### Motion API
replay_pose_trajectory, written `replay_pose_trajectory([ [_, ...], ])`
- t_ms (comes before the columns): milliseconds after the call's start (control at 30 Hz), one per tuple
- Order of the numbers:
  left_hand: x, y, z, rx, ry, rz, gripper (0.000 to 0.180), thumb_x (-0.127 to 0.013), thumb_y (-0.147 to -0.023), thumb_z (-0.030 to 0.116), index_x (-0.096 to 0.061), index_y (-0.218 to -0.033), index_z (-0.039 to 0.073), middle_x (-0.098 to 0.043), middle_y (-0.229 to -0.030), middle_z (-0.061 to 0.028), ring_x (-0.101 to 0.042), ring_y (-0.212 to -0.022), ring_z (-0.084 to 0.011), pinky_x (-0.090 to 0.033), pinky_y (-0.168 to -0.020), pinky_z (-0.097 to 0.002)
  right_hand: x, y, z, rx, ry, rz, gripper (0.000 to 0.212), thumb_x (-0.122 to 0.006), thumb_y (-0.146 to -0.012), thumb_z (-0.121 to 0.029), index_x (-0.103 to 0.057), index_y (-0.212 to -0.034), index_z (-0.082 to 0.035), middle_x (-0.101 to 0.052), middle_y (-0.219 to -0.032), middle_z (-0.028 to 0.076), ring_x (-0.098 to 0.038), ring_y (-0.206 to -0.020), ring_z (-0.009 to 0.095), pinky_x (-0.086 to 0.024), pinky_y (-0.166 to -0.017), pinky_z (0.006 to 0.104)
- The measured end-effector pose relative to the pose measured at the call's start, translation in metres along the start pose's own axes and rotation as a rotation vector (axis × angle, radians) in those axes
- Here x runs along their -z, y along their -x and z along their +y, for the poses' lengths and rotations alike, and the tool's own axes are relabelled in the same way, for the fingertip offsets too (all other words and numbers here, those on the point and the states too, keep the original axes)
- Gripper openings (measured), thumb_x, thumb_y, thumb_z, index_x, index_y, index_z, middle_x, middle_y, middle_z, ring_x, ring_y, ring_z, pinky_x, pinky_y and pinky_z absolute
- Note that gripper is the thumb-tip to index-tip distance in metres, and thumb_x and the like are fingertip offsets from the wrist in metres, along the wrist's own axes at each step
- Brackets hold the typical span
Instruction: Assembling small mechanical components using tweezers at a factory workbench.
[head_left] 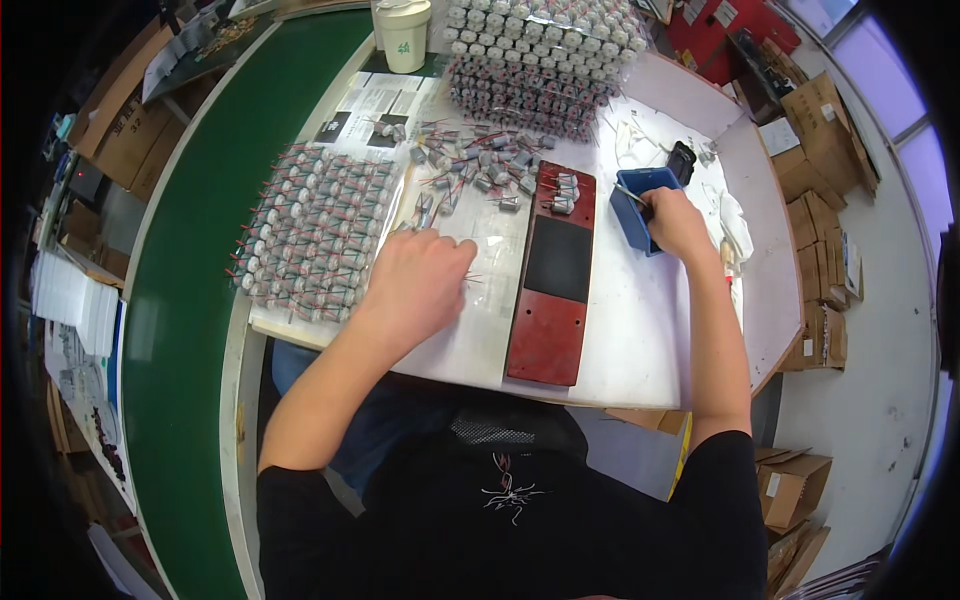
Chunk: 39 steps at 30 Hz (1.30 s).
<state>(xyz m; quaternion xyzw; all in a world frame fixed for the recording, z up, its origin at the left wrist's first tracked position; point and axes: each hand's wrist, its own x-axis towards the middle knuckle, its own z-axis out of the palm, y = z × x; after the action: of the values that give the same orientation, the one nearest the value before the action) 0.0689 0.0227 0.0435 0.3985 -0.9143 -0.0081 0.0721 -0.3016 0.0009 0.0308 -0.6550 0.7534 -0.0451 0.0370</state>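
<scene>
My left hand point(420, 285) is closed over the near side of a loose pile of small motors point(485, 160) with wires. Thin wire ends show by its fingers, but what it grips is hidden. My right hand point(678, 222) is at the blue bin point(636, 225), its fingers closed around a thin, light, stick-like tool point(628, 193) whose exact kind I cannot make out. Between the hands lies a long red fixture point(545, 350) with a black pad point(557, 258) in its middle. A few small motors point(565, 195) stand at its far end.
Rows of wired motors point(320, 230) fill a tray at the left. More motors point(540, 60) are stacked in clear trays at the back, beside a lidded cup point(405, 40). A green conveyor belt point(195, 300) runs along the left. A raised panel point(765, 240) edges the table's right side.
</scene>
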Motion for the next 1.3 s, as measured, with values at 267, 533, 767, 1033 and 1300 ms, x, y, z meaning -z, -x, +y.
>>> replay_pose_trajectory([
  [267,-0.031,-0.055,0.025,-0.122,0.705,0.274,0.025,-0.076,-0.081,0.016,-0.074,-0.105,0.009,-0.068,-0.096,-0.0078,-0.066,-0.093,-0.0299,-0.054,-0.084,-0.0419,0.004,0.017,-0.015,-0.177,-0.194,0.145,0.013,-0.070,-0.089,-0.014,-0.077,-0.096,-0.007,-0.074,-0.083,0.016,-0.070,-0.075,0.034,-0.054,-0.069,0.0405],
  [533,-0.063,-0.062,0.034,-0.085,0.776,0.319,0.034,-0.076,-0.083,0.011,-0.073,-0.116,0.008,-0.066,-0.104,-0.0102,-0.060,-0.105,-0.0303,-0.050,-0.092,-0.0401,-0.008,0.033,-0.004,-0.208,-0.472,0.343,0.014,-0.075,-0.088,-0.014,-0.074,-0.091,0.000,-0.071,-0.073,0.011,-0.063,-0.062,0.020,-0.051,-0.062,0.0326],
  [767,-0.052,-0.061,0.041,-0.127,0.737,0.267,0.030,-0.075,-0.085,0.006,-0.071,-0.115,0.006,-0.068,-0.106,-0.0110,-0.061,-0.102,-0.0294,-0.050,-0.090,-0.0396,-0.012,0.033,-0.005,-0.250,-0.574,0.377,0.014,-0.075,-0.091,-0.007,-0.072,-0.100,0.002,-0.070,-0.080,0.005,-0.058,-0.066,0.009,-0.048,-0.064,0.0243],
  [1033,-0.061,-0.059,0.040,-0.091,1.052,0.297,0.026,-0.080,-0.081,0.004,-0.071,-0.105,0.005,-0.074,-0.102,-0.0079,-0.064,-0.094,-0.0275,-0.052,-0.085,-0.0376,-0.018,0.034,0.002,-0.150,-0.724,0.500,0.013,-0.073,-0.093,-0.007,-0.072,-0.103,0.001,-0.070,-0.081,0.002,-0.057,-0.064,0.007,-0.047,-0.061,0.0234],
  [1300,-0.064,-0.055,0.027,-0.074,0.813,0.326,0.025,-0.086,-0.077,0.011,-0.073,-0.099,0.005,-0.076,-0.100,-0.0056,-0.063,-0.093,-0.0262,-0.052,-0.084,-0.0374,0.001,0.054,-0.047,-0.143,-1.288,0.133,0.012,-0.070,-0.096,-0.006,-0.072,-0.106,-0.001,-0.064,-0.077,-0.003,-0.050,-0.059,0.002,-0.039,-0.052,0.0192],
])
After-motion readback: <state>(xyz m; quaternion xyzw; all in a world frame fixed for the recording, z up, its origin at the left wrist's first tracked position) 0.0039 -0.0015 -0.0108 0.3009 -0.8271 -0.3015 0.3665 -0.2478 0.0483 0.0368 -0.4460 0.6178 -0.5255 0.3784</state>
